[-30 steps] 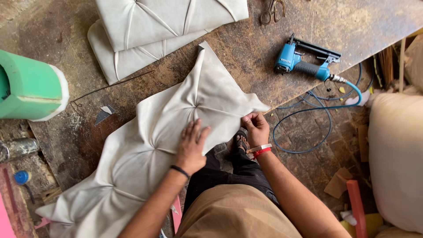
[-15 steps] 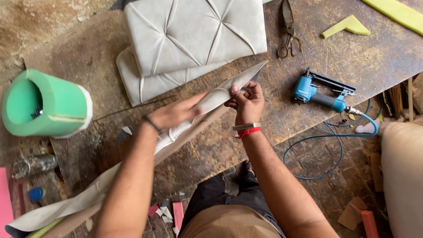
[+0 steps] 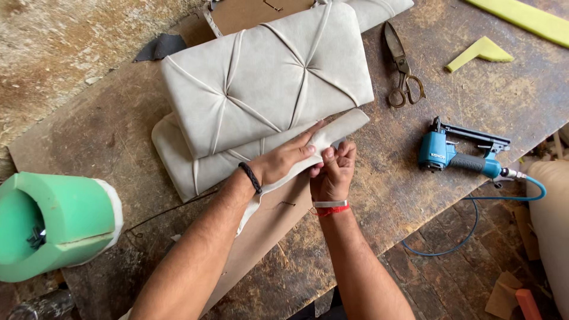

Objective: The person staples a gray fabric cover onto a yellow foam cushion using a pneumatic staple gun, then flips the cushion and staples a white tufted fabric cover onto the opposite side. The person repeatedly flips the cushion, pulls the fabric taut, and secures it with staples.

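Both hands grip the upholstered panel stood on edge on the workbench (image 3: pixel 450 89), left hand (image 3: pixel 284 161) flat along its cover (image 3: pixel 341 127), right hand (image 3: pixel 333 173) pinching the edge, seemingly pulling fabric taut, with the stapler (image 3: pixel 456 155) needed next.

Pale grey cushions (image 3: pixel 267 89) are showing diamond pleats; the foam roll (image 3: pixel 56 222) is looking green, the stapler (image 3: pixel 453 155) blue, the foam scraps (image 3: pixel 480 52) yellow, the wristband (image 3: pixel 332 210) red.
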`<state>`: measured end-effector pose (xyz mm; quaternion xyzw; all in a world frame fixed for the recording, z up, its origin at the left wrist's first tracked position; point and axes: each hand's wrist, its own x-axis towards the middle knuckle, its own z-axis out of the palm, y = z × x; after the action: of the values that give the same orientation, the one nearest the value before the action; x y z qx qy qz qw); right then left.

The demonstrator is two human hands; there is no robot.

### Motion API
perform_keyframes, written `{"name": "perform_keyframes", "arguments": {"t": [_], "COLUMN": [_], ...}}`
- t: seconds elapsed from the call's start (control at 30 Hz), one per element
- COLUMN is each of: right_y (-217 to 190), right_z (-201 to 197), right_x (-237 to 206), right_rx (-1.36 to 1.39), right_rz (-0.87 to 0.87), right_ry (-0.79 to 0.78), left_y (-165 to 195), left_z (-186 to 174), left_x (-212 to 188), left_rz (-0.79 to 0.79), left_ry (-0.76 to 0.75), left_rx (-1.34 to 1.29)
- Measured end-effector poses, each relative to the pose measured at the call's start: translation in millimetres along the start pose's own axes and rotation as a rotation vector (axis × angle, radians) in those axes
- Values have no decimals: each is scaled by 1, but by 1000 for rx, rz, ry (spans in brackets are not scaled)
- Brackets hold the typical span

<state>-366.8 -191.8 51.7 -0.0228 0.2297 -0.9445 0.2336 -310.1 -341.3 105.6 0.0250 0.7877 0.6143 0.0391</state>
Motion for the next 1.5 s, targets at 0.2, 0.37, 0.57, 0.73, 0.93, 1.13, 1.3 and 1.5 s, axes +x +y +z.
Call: {"name": "perform_keyframes", "arguments": {"t": [0.2, 0.37, 0.57, 0.73, 0.93, 1.13, 1.3, 1.5], "right_y": [-7, -26, -182, -246, -239, -214, -189, -179], "right_z": [0, -15, -77, -126, -115, -74, -14, 14], "right_x": [3, 12, 62, 94, 133, 22, -32, -19], "right_rx": [-59, -286, -2105, -2658, -2571, -1557, -1325, -1426], "right_rz": [47, 220, 172, 26, 386, 464, 227, 135], "right_ry": [17, -187, -125, -467, -521, -293, -458, -462], "left_y": [51, 82, 90, 87, 98, 107, 101, 95], "left_z": [14, 21, 46, 57, 61, 66, 64, 67], "left_x": [18, 22, 25, 29, 26, 24, 24, 24], "left_rz": [-454, -471, -521, -637, -672, -696, -662, -613], "left_ry": [94, 142, 148, 163, 229, 247, 265, 251], "left_rx": [316, 458, 688, 667, 727, 705, 746, 801]}}
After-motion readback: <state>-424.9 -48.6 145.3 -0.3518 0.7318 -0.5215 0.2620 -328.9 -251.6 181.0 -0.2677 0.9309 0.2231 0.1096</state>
